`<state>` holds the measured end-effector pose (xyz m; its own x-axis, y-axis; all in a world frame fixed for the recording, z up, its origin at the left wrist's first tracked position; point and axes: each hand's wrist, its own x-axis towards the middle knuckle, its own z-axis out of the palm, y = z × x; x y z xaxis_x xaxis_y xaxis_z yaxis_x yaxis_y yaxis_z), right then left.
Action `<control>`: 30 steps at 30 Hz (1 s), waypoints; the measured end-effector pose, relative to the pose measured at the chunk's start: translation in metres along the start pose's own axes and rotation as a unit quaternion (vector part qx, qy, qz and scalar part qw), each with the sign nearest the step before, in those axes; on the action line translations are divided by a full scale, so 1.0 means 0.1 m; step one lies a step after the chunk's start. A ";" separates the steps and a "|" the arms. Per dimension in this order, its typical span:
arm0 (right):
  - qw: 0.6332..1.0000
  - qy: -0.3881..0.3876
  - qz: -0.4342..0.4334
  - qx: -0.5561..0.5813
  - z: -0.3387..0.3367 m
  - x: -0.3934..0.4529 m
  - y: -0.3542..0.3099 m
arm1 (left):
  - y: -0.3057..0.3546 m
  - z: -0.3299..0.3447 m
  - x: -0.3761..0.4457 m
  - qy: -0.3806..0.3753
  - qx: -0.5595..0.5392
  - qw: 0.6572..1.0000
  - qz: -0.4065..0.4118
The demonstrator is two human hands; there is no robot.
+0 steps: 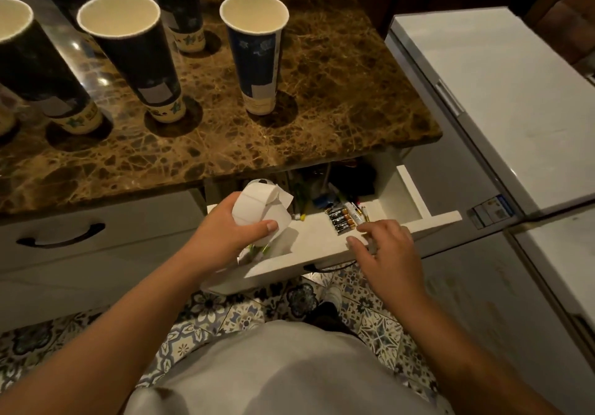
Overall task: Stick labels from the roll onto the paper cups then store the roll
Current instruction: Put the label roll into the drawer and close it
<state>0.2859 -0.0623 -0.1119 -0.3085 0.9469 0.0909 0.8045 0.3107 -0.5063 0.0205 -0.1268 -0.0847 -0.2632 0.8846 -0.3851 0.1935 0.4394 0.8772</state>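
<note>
Below the front edge of the brown veined marble countertop (322, 118), a white drawer (322, 247) stands pulled out, its black handle showing under the front. The left hand (225, 231) grips the white roll of paper labels (260, 208), fingers and thumb curled round it, holding it over the drawer's left end with a loose strip curling toward one o'clock. The right hand (386, 247) rests at three o'clock of the roll, its fingers relaxed and spread on the drawer's front rim, holding nothing. A row of black and orange batteries (343, 220) lies in the drawer between the hands. On the countertop stand tall dark paper cups (138, 57), each bearing a pale label near its base. A white refrigerator (502, 99) stands at three o'clock, and patterned floor tiles (370, 321) lie below.
</note>
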 end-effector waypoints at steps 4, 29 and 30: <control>1.000 -0.014 0.008 -0.005 0.04 0.10 0.09 | -0.10 0.07 0.34 -0.048 0.068 0.994 -0.076; 0.997 -0.057 -0.047 -0.021 0.03 0.13 0.23 | 0.00 -0.06 -0.27 -0.025 0.393 0.908 0.142; 0.996 -0.068 -0.050 -0.020 0.01 0.16 0.23 | -0.08 -0.08 -0.25 -0.025 0.465 0.875 0.134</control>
<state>0.2991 -0.0397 -0.1234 -0.4523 0.8916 0.0215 0.7843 0.4091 -0.4663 0.0181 -0.1537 -0.0795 -0.0533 0.9711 -0.2326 0.9336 0.1312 0.3335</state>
